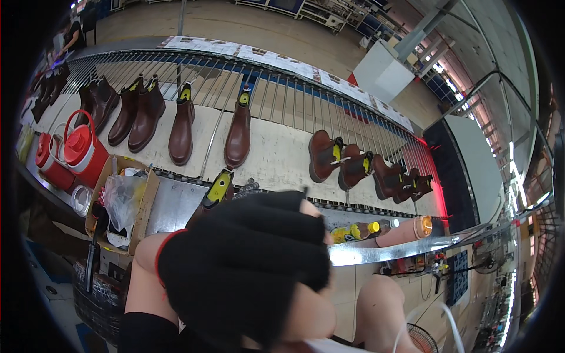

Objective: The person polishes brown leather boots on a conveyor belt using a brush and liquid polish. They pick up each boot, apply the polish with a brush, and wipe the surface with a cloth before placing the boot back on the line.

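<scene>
Left grip (pixel 244 265) blurred, back-on, brown boot (pixel 217 188) partly hidden behind.

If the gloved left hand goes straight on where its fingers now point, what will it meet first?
Probably the yellow-capped bottle, next in line to the right of the left hand in the picture. Depth is unclear, so the hand might pass above it instead.

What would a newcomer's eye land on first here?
Probably the black-gloved hand, large and close in the centre foreground. Next come the brown boots, spread along the pale surface beyond it, some showing yellow-green insides. At left, a bright red jug stands out beside a cardboard box.
</scene>
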The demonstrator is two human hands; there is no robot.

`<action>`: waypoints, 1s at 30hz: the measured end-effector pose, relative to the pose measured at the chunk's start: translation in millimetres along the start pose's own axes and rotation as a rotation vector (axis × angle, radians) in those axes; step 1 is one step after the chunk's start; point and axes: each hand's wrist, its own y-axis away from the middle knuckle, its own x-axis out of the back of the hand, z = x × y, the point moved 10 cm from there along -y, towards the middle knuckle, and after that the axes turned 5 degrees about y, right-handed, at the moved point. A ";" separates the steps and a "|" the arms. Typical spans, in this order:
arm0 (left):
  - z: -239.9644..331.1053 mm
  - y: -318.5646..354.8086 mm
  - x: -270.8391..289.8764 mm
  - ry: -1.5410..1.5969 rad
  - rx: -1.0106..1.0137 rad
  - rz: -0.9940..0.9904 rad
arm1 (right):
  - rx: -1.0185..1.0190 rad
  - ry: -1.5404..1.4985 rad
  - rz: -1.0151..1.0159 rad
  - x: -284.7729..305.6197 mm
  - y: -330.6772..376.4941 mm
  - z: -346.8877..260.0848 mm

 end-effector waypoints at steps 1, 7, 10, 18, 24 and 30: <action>4.9 0.0 2.5 0.005 -0.026 0.225 | 0.075 0.276 -0.047 -4.9 5.2 -5.7; -33.2 10.3 3.0 0.293 0.503 0.513 | 0.150 0.581 -0.222 -9.8 26.5 -18.4; -23.0 3.3 0.9 0.185 0.240 0.466 | -0.219 0.585 -0.010 22.7 0.8 22.5; 15.2 15.2 -16.2 -0.171 -0.088 0.272 | -1.178 -0.195 -0.177 -5.8 29.7 105.3; 7.4 -5.5 -14.3 -0.020 0.282 0.390 | -1.365 -0.861 -0.030 -18.7 35.5 121.9; 15.7 30.8 -25.5 -0.141 -0.508 0.313 | -1.442 -1.185 0.043 -32.0 41.3 116.3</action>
